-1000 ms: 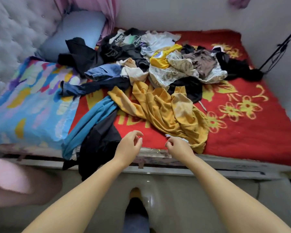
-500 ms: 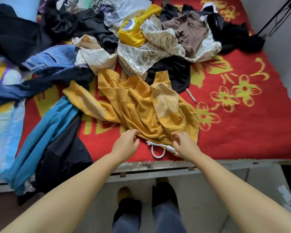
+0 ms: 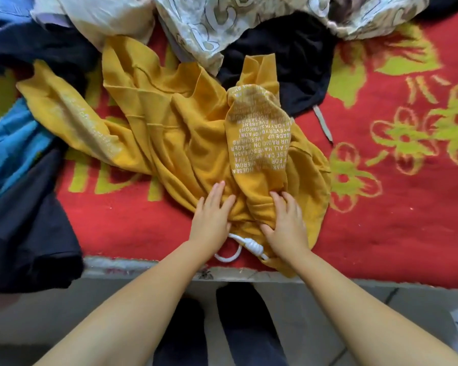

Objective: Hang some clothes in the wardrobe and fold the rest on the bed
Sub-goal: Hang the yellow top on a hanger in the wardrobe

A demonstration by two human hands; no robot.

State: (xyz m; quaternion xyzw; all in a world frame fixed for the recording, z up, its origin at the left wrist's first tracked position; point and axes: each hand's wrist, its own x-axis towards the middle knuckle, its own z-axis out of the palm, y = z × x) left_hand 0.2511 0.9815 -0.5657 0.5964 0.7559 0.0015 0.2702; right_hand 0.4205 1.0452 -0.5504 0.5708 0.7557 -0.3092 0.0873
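Observation:
A crumpled mustard-yellow hoodie (image 3: 169,122) with white lettering lies on the red blanket (image 3: 381,228), its white drawstring (image 3: 245,245) looped at the bed's near edge. My left hand (image 3: 212,217) rests flat on the hoodie's lower part, fingers spread. My right hand (image 3: 286,223) lies on the cloth just right of it, fingers curled into a fold. More clothes are piled behind: a cream patterned garment (image 3: 209,25), a black one (image 3: 288,54), a cream one (image 3: 90,17).
A blue garment (image 3: 8,146) and a dark navy one (image 3: 24,223) hang over the bed's left near edge. The bed frame edge (image 3: 354,276) runs across below the hands. My feet in dark socks (image 3: 238,313) stand on the tiled floor.
The view has come closer and lower over the bed. Both hands moved forward from the bed's edge onto the yellow hoodie, and the right hand's fingers have sunk into its cloth.

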